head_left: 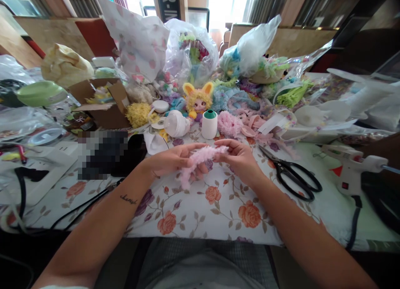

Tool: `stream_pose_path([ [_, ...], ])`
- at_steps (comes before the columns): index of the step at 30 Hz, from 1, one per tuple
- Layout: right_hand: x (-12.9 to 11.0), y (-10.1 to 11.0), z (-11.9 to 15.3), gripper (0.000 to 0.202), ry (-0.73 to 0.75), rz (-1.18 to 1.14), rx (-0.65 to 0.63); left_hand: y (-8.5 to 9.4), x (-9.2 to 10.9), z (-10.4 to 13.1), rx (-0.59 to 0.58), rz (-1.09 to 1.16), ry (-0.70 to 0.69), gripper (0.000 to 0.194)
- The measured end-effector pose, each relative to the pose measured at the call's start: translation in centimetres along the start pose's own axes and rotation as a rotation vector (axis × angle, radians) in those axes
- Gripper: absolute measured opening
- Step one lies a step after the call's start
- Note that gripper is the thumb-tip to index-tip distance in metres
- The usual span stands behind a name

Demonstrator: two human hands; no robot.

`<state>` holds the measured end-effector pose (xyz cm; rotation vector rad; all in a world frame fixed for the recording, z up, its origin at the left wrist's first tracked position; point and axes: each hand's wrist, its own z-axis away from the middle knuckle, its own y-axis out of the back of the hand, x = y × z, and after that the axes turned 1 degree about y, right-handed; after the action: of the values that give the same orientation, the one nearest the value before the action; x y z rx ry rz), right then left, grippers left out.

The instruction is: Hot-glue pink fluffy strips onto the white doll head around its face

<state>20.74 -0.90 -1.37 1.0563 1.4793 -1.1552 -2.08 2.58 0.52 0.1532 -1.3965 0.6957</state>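
And here's the pink fluffy strip, up over the surface, in from the middle of its front edge. The left hand pinches it between thumb and fingers, one end dangling; the right hand grips the other end by its fingertips. Scissors and a glue gun sit toward the right edge.

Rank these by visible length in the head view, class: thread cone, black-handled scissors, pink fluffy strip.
1. Black-handled scissors
2. Pink fluffy strip, though partly hidden
3. Thread cone
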Motion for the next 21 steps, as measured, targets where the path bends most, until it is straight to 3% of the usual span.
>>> stream_pose_path([
  [2, 0.0, -0.5, 0.4, 0.034, 0.011, 0.099, -0.113, -0.6, -0.1, -0.1, -0.070, -0.008, 0.044, 0.081],
  [5, 0.2, -1.1, 0.8, 0.034, -0.002, 0.187, -0.206, -1.7, -0.5, -0.6, 0.037, -0.134, 0.029, 0.059],
  [8, 0.3, -1.3, 0.7, 0.034, 0.019, 0.207, -0.171, -2.2, -0.7, -1.0, 0.162, -0.260, 0.043, 0.043],
  [12, 0.5, -1.2, 0.5, 0.030, 0.040, 0.183, -0.096, -2.2, -0.5, -1.1, 0.234, -0.325, 0.048, 0.031],
  [17, 0.4, -1.0, 0.3, 0.015, 0.068, 0.200, 0.005, -2.2, -0.4, -1.1, 0.248, -0.408, 0.010, 0.031],
  [21, 0.1, -0.9, 0.2, 0.013, 0.000, 0.151, 0.036, -2.3, -0.2, -1.0, 0.276, -0.418, 0.045, 0.030],
])
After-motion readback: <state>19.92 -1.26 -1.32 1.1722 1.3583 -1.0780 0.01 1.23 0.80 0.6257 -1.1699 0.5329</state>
